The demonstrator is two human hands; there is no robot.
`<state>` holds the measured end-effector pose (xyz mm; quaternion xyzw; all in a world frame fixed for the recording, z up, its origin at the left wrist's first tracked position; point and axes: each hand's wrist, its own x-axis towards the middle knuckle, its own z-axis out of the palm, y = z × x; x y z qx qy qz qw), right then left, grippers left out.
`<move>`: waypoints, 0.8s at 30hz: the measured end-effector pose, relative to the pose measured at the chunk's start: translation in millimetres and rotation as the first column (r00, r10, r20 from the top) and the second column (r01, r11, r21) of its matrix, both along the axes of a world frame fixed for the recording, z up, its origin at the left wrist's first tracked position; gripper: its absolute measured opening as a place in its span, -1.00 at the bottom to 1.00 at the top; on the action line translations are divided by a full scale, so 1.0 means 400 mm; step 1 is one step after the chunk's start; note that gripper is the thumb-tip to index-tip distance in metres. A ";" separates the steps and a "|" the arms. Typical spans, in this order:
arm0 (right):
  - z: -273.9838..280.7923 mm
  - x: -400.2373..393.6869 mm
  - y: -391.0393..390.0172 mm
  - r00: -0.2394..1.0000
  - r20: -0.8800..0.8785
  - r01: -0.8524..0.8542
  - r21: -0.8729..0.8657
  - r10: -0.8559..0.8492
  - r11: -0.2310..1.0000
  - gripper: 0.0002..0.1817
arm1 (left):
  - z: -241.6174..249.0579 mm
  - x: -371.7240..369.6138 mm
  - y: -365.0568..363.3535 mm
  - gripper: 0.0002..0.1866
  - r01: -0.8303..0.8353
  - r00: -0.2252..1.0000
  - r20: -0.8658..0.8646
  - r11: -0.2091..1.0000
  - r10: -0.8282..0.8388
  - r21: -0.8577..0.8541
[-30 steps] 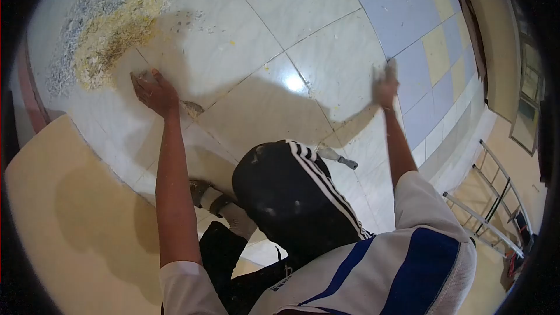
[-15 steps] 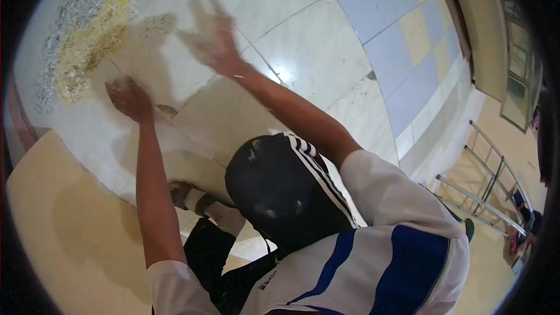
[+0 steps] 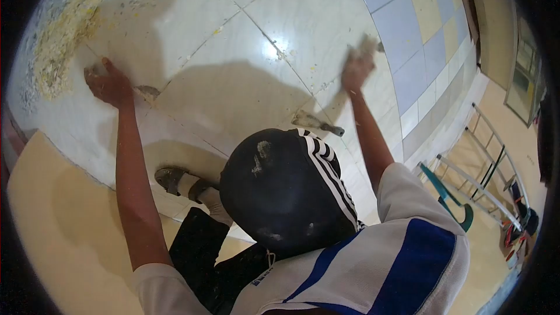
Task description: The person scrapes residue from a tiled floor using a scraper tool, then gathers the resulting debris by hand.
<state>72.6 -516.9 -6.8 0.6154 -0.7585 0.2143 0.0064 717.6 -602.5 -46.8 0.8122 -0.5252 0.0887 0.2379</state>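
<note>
My left hand (image 3: 109,84) rests low over the pale floor tiles (image 3: 204,41), thumb apart from the bent fingers, with no held object visible. It is just right of a heap of yellowish and grey debris (image 3: 55,52). A dark, irregular patch (image 3: 147,90) shows on the floor beside its wrist. Farther right, my right hand (image 3: 358,69) is stretched out over the tiles, blurred by motion, fingers apart and apparently empty. Between the hands, close to my dark-clothed knee (image 3: 280,192), lies a scraper-like tool (image 3: 318,122) with a dark handle.
Blue and yellow tiles (image 3: 414,29) cover the upper right. A metal ladder (image 3: 490,163) and a green curved object (image 3: 446,198) are at the right. My sandalled foot (image 3: 170,179) is on the floor below the left hand. Small crumbs dot the tiles.
My right hand has swung far to the right, away from the debris heap. The tool by my knee now shows. The view has shifted, and my left hand remains near the heap.
</note>
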 end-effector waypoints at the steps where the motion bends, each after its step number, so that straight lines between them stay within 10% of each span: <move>1: -0.040 0.107 -0.035 0.999 0.015 0.051 -0.024 -0.050 0.998 -0.35 | 0.024 -0.014 -0.006 -0.14 -0.008 0.995 -0.104 1.000 0.008 -0.004; 5: -0.099 0.551 -0.222 0.969 0.200 -0.115 -0.166 0.147 0.979 -0.22 | 0.015 -0.025 -0.007 -0.12 -0.105 0.986 -0.123 0.992 0.112 0.069; 6: -0.110 0.668 -0.277 0.791 0.559 -0.165 -0.198 0.250 0.966 -0.17 | 0.020 -0.025 -0.007 -0.13 -0.099 0.987 -0.123 0.993 0.106 0.063; 9: -0.020 0.920 -0.396 0.381 0.848 -0.457 -0.174 0.369 0.872 -0.15 | 0.032 -0.033 -0.001 -0.12 -0.069 0.991 -0.117 0.997 0.066 -0.018; 14: 0.006 0.830 -0.371 0.231 0.873 -0.383 -0.325 0.430 0.865 -0.21 | 0.037 -0.040 -0.002 -0.07 -0.071 0.985 -0.159 0.997 0.067 -0.016; 18: 0.021 0.304 -0.105 0.735 0.648 -0.105 -0.185 0.201 0.977 -0.19 | 0.035 -0.021 -0.011 -0.06 -0.116 0.985 -0.129 0.993 0.112 -0.024; 24: 0.068 -0.240 0.376 0.955 0.112 0.259 0.137 -0.275 0.956 -0.18 | 0.002 0.011 -0.008 -0.02 -0.062 0.998 -0.023 0.998 0.062 -0.016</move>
